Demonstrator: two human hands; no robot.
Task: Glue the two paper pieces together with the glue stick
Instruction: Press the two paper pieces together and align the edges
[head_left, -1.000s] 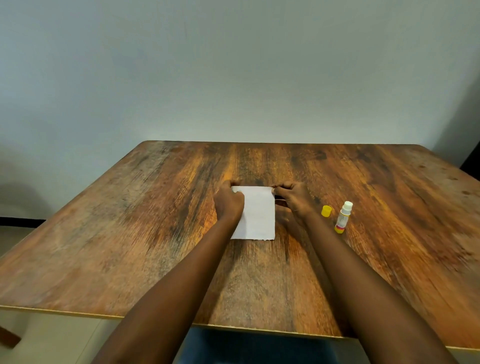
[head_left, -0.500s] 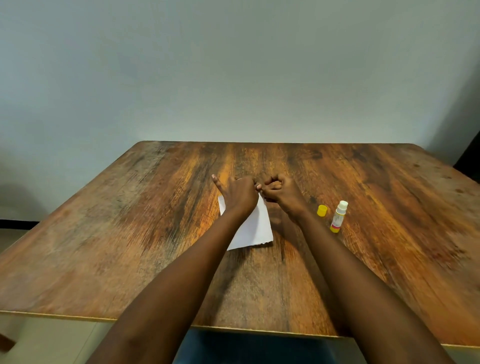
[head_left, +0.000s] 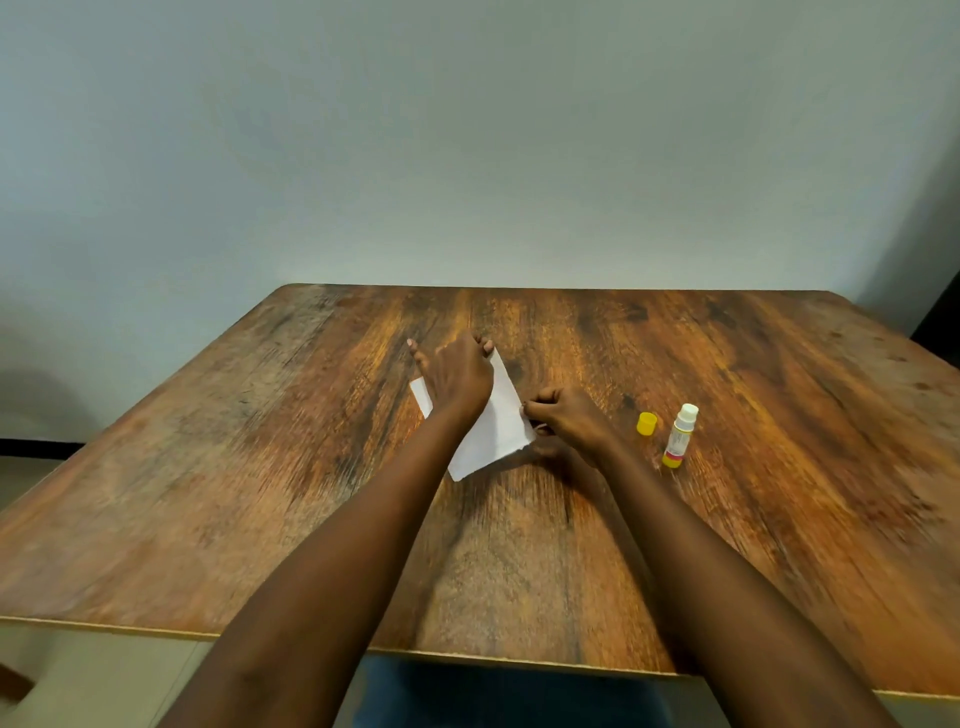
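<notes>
As left hand (head_left: 460, 376) presses paper (head_left: 498, 428), right hand (head_left: 569, 421) pinches edge

white paper (head_left: 501, 423) sits askew on the desk (head_left: 727, 519), one corner pointing at the near edge, its lower edge ragged. the far part's under the left hand (head_left: 457, 376), and the right hand (head_left: 563, 423) pinches the right edge. can't tell two layers apart. glue stick (head_left: 679, 435) stands upright, uncapped, white with a yellow base, yellow cap (head_left: 647, 423) just beside it.

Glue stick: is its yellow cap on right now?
No: the yellow cap lies on the table beside the glue stick, whose white tip is bare.
</notes>
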